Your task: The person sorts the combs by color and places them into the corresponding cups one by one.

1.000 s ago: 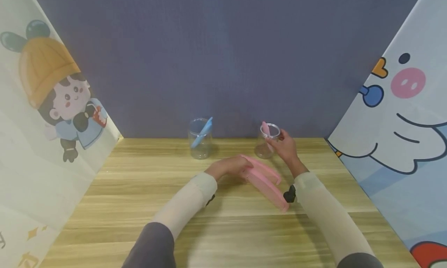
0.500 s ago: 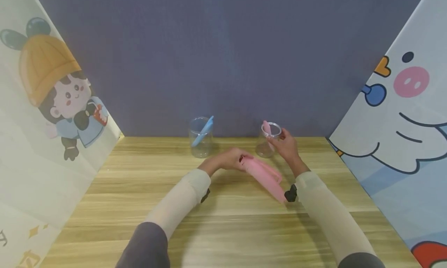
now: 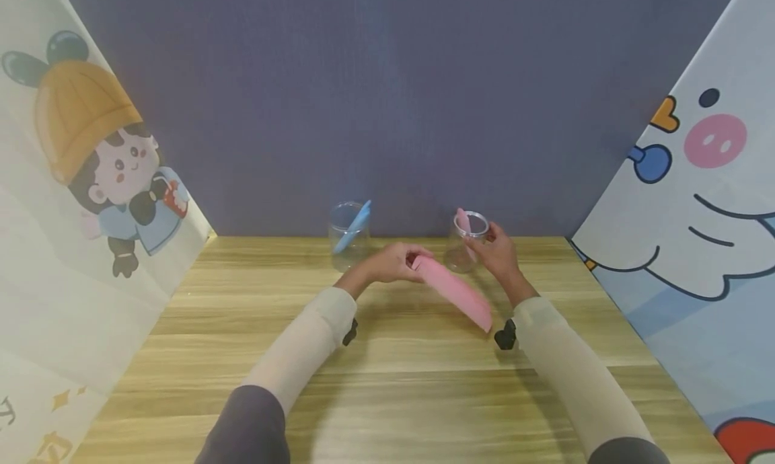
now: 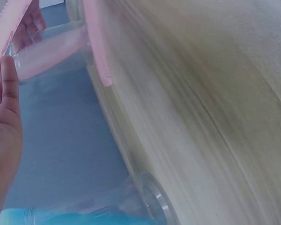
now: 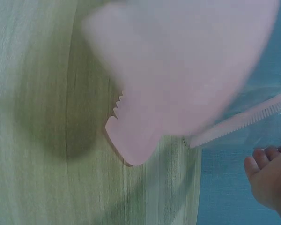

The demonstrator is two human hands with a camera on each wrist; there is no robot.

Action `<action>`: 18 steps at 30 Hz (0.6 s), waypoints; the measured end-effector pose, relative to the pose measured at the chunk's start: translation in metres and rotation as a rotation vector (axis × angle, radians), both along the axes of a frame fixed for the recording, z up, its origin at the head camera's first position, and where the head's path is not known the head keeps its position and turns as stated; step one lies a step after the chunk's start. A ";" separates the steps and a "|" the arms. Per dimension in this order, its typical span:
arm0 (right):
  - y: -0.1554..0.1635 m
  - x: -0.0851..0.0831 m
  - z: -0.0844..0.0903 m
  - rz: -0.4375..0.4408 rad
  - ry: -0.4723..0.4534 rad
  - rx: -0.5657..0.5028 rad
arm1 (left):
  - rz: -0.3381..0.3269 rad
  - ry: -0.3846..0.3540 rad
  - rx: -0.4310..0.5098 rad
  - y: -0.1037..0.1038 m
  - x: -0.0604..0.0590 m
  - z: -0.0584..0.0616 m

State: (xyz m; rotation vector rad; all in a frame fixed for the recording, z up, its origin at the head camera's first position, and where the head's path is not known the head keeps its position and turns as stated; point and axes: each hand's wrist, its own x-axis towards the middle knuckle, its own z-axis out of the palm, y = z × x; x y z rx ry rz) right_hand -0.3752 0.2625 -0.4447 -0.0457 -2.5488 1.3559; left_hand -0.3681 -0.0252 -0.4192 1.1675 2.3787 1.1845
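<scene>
Our left hand (image 3: pixel 387 263) pinched one end of a pink comb (image 3: pixel 455 291) at centre frame, its far end angled down toward the desk (image 3: pixel 387 383), as though lifted clear for carrying. Just right of it, our right hand (image 3: pixel 498 252) curled around a clear jar (image 3: pixel 465 243), seemingly to steady it; a second pink comb (image 3: pixel 463 223) stood inside. Further left, another clear jar (image 3: pixel 348 235) held a blue comb (image 3: pixel 353 227) against the purple backdrop (image 3: pixel 387 101).
</scene>
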 end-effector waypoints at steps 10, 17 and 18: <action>0.001 0.002 0.002 0.009 0.004 0.022 | 0.079 -0.079 0.150 -0.007 -0.003 0.019; 0.001 0.002 0.002 0.024 -0.010 0.015 | 0.125 -0.115 0.204 -0.012 -0.004 0.037; 0.002 0.002 0.002 0.025 -0.012 0.023 | 0.131 -0.114 0.213 -0.012 -0.005 0.040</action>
